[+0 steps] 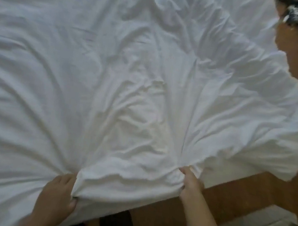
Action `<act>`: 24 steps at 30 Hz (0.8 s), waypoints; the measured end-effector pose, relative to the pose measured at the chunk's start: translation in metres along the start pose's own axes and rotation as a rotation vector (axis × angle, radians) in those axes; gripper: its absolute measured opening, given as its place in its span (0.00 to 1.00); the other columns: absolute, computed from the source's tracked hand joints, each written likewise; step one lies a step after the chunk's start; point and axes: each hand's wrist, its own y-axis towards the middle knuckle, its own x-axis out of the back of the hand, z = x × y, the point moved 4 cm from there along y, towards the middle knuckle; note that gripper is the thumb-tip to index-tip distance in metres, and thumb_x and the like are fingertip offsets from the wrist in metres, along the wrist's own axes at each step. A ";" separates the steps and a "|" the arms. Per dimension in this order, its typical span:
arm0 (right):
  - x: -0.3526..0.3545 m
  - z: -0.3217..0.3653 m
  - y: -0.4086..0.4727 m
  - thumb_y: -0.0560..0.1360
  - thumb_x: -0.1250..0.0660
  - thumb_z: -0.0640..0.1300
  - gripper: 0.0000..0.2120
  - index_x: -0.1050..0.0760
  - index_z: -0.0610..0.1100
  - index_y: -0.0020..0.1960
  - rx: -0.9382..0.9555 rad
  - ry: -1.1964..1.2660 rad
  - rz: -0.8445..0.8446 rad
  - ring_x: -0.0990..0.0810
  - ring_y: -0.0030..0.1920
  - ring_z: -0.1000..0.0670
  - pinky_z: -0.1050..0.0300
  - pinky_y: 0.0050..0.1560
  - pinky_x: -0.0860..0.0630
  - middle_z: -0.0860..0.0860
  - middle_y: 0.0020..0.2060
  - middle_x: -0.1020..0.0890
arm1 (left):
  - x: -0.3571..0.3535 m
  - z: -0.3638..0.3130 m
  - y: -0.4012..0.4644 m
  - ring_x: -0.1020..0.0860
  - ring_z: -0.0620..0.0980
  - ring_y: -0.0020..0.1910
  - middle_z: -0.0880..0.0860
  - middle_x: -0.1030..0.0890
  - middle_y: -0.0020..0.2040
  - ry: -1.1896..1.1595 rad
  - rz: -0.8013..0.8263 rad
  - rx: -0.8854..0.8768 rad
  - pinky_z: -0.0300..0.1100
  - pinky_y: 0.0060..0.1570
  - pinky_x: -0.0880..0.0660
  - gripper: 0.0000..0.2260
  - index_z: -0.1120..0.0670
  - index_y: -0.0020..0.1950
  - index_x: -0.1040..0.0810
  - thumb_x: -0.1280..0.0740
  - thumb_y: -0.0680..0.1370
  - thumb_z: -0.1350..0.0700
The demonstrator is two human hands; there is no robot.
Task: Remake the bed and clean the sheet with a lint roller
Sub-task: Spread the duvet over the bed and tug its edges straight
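Sheet [130,72] lies rumpled over the bed; left grip [58,193] and right grip [191,183] each pinch its near edge, apparently to pull it taut.

Sheet [130,72] over bed frame [228,195], seemingly

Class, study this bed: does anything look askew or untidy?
Yes. The white sheet is heavily wrinkled, bunched where the left hand and right hand grip it, and sits crooked, leaving the wooden bed frame exposed at right.
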 end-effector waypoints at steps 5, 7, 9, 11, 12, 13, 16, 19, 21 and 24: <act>0.023 -0.005 0.013 0.73 0.32 0.67 0.30 0.25 0.47 0.66 0.034 0.137 0.246 0.20 0.56 0.43 0.44 0.61 0.23 0.47 0.56 0.19 | -0.021 -0.072 -0.022 0.28 0.63 0.68 0.64 0.26 0.68 0.127 -0.270 -0.213 0.69 0.69 0.39 0.37 0.59 0.74 0.33 0.32 0.65 0.52; 0.030 0.010 0.029 0.73 0.36 0.70 0.31 0.27 0.47 0.65 -0.018 0.278 0.274 0.23 0.58 0.42 0.43 0.63 0.25 0.46 0.55 0.22 | -0.023 -0.130 -0.016 0.30 0.64 0.70 0.64 0.28 0.71 0.108 -0.246 -0.476 0.70 0.65 0.34 0.40 0.58 0.76 0.36 0.32 0.64 0.53; 0.040 0.029 0.042 0.74 0.33 0.67 0.31 0.28 0.46 0.67 -0.029 0.313 0.250 0.23 0.56 0.41 0.43 0.60 0.23 0.46 0.54 0.23 | -0.023 -0.183 -0.002 0.31 0.65 0.72 0.64 0.30 0.72 0.104 -0.149 -0.573 0.68 0.65 0.33 0.44 0.58 0.76 0.36 0.26 0.62 0.48; 0.051 0.057 0.059 0.75 0.32 0.63 0.32 0.29 0.44 0.70 -0.006 0.328 0.228 0.22 0.56 0.41 0.43 0.60 0.22 0.44 0.55 0.23 | -0.024 -0.226 0.016 0.31 0.67 0.71 0.65 0.31 0.73 0.138 -0.050 -0.550 0.69 0.66 0.35 0.48 0.59 0.76 0.34 0.22 0.60 0.43; 0.056 0.073 0.067 0.75 0.32 0.63 0.32 0.30 0.43 0.71 0.009 0.331 0.220 0.22 0.57 0.41 0.43 0.60 0.22 0.44 0.56 0.23 | -0.027 -0.243 0.027 0.32 0.68 0.71 0.66 0.32 0.72 0.168 -0.009 -0.509 0.71 0.66 0.37 0.49 0.59 0.75 0.33 0.22 0.59 0.41; 0.062 0.088 0.076 0.76 0.34 0.64 0.32 0.31 0.43 0.71 0.017 0.308 0.212 0.22 0.58 0.41 0.43 0.61 0.23 0.44 0.57 0.23 | -0.031 -0.258 0.038 0.33 0.68 0.71 0.67 0.32 0.72 0.193 0.038 -0.447 0.73 0.67 0.40 0.51 0.60 0.74 0.31 0.22 0.57 0.38; 0.083 0.134 0.110 0.76 0.39 0.70 0.37 0.33 0.44 0.73 0.013 0.208 0.167 0.24 0.60 0.39 0.42 0.64 0.25 0.43 0.61 0.25 | -0.048 -0.287 0.055 0.36 0.71 0.72 0.70 0.34 0.71 0.256 0.172 -0.238 0.75 0.67 0.50 0.56 0.65 0.73 0.34 0.25 0.58 0.30; 0.098 0.175 0.156 0.63 0.28 0.73 0.47 0.33 0.46 0.72 -0.035 0.303 0.202 0.22 0.58 0.37 0.40 0.60 0.22 0.43 0.60 0.24 | -0.062 -0.299 0.064 0.32 0.73 0.67 0.73 0.32 0.68 0.332 0.307 -0.173 0.74 0.65 0.45 0.46 0.69 0.71 0.33 0.25 0.65 0.39; 0.115 0.200 0.218 0.48 0.18 0.68 0.55 0.31 0.50 0.70 -0.025 0.348 0.176 0.20 0.55 0.38 0.36 0.56 0.21 0.45 0.59 0.21 | -0.060 -0.300 0.079 0.26 0.69 0.55 0.70 0.28 0.58 0.373 0.272 -0.156 0.67 0.56 0.31 0.28 0.69 0.65 0.28 0.33 0.70 0.54; 0.147 0.239 0.272 0.56 0.16 0.57 0.46 0.30 0.46 0.69 -0.008 0.323 0.234 0.18 0.52 0.42 0.44 0.46 0.18 0.46 0.59 0.19 | -0.045 -0.300 0.101 0.22 0.64 0.37 0.64 0.23 0.44 0.268 0.153 -0.118 0.56 0.38 0.22 0.21 0.66 0.57 0.23 0.33 0.64 0.63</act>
